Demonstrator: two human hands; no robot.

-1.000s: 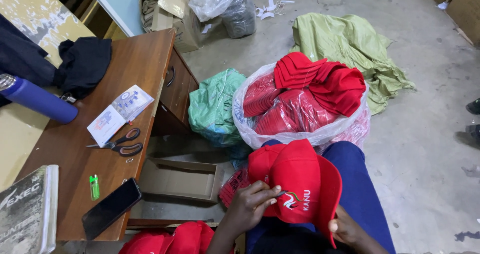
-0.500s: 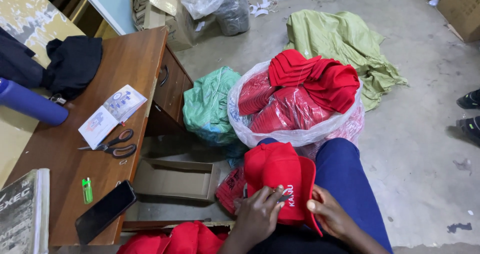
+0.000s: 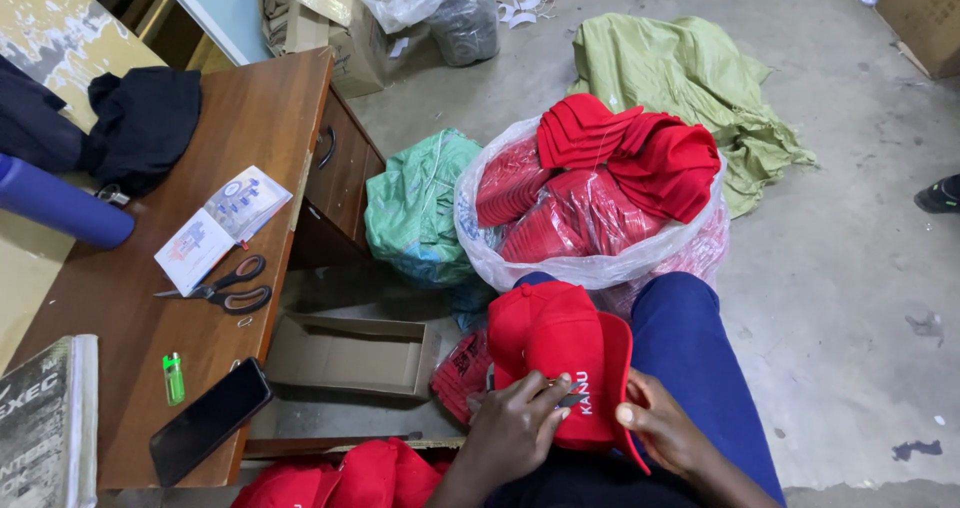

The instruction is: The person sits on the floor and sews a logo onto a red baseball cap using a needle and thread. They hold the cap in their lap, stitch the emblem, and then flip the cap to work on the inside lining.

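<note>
A red cap (image 3: 560, 353) with white lettering on its side rests on my lap. My left hand (image 3: 515, 430) pinches its lower edge, fingers pressed on a small dark thing against the fabric. My right hand (image 3: 655, 430) grips the cap's brim from the right. Beyond my knees a clear plastic bag (image 3: 600, 258) bulges with stacked red caps (image 3: 625, 153). More red caps (image 3: 340, 476) lie low at the front by the desk.
A wooden desk (image 3: 215, 158) at left carries scissors (image 3: 225, 288), a phone (image 3: 210, 420), a green lighter (image 3: 174, 378), a leaflet (image 3: 222, 228), a blue bottle (image 3: 60, 206) and dark cloth (image 3: 140, 123). An open cardboard box (image 3: 350, 353), green sacks (image 3: 415, 208) and concrete floor (image 3: 850, 268) surround me.
The cap has been turned and lowered onto my lap, its lettered side now facing up. Both hands have shifted to its lower edge and brim.
</note>
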